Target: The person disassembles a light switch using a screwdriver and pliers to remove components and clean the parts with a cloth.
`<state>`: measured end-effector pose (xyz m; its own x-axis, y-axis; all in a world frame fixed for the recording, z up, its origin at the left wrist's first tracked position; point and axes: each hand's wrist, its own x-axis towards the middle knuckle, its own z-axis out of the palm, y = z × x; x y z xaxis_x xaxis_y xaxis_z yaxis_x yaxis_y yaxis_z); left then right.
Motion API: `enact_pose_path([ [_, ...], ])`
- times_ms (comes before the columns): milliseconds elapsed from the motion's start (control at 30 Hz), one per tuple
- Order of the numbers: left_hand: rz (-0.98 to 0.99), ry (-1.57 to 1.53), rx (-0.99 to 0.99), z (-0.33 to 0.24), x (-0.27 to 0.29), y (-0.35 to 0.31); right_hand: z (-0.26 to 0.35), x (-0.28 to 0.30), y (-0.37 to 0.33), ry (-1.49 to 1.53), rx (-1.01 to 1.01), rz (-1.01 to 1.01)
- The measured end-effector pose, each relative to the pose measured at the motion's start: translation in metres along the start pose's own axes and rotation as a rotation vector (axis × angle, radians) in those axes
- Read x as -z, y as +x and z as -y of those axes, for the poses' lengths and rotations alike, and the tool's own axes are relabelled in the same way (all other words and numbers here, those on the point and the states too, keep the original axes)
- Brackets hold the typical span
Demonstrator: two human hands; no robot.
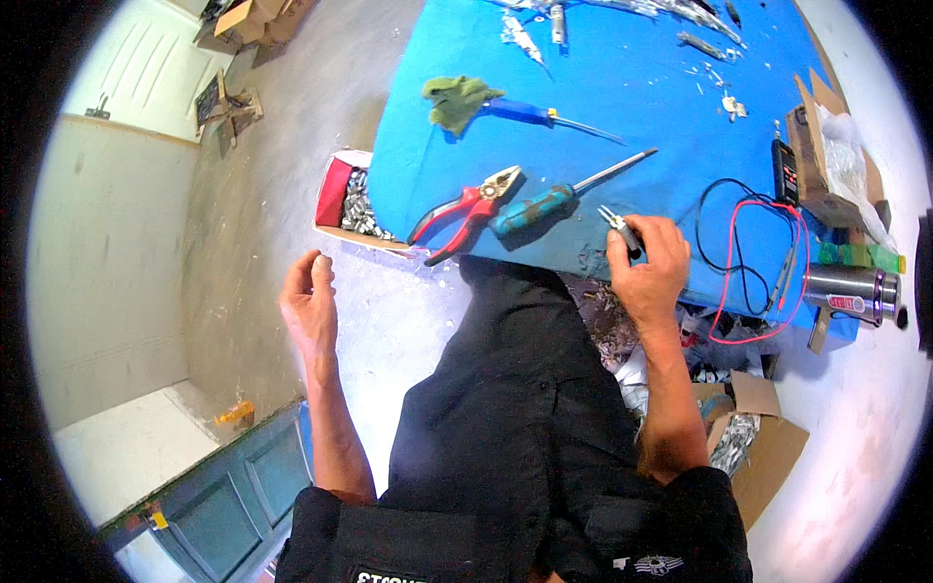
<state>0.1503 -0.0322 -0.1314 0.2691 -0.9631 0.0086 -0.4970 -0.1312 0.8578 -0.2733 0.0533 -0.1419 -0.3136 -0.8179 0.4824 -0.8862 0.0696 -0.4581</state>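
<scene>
My right hand (653,267) rests at the near edge of the blue table. Its thumb and fingers close on a small dark part with metal prongs (618,225), and the prongs point up and left. Off the table's left side, my left hand (309,296) hangs in the air with its fingers curled and nothing visible in them. It is nearest to a red and white box (333,192) of small silvery metal pieces (362,206). Between my hands lie red-handled pliers (474,212) with the jaws slightly apart, and a teal-handled screwdriver (536,211).
Farther back are a blue-handled screwdriver (525,112), a green cloth (457,102) and metal scraps (525,41). To the right are a meter (785,173) with red and black leads, a cardboard box (826,165) and a steel flask (850,291). An open carton (768,437) stands below.
</scene>
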Motion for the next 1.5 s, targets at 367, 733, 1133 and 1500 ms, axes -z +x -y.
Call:
enact_pose_path([
  [367, 0.017, -0.131, 0.243, 0.074, 0.002, -0.038, -0.004, -0.008, -0.004, -0.08, 0.095, -0.02],
  [733, 0.136, -0.153, 0.277, 0.114, -0.009, -0.082, -0.002, -0.005, -0.007, -0.029, 0.098, -0.024],
  [1133, 0.142, -0.11, 0.148, 0.04, -0.006, -0.069, 0.032, 0.021, 0.009, 0.019, 0.208, -0.046],
  [1500, 0.254, 0.227, -0.666, -0.097, -0.068, -0.042, 0.07, -0.003, 0.06, -0.051, 0.547, 0.401],
])
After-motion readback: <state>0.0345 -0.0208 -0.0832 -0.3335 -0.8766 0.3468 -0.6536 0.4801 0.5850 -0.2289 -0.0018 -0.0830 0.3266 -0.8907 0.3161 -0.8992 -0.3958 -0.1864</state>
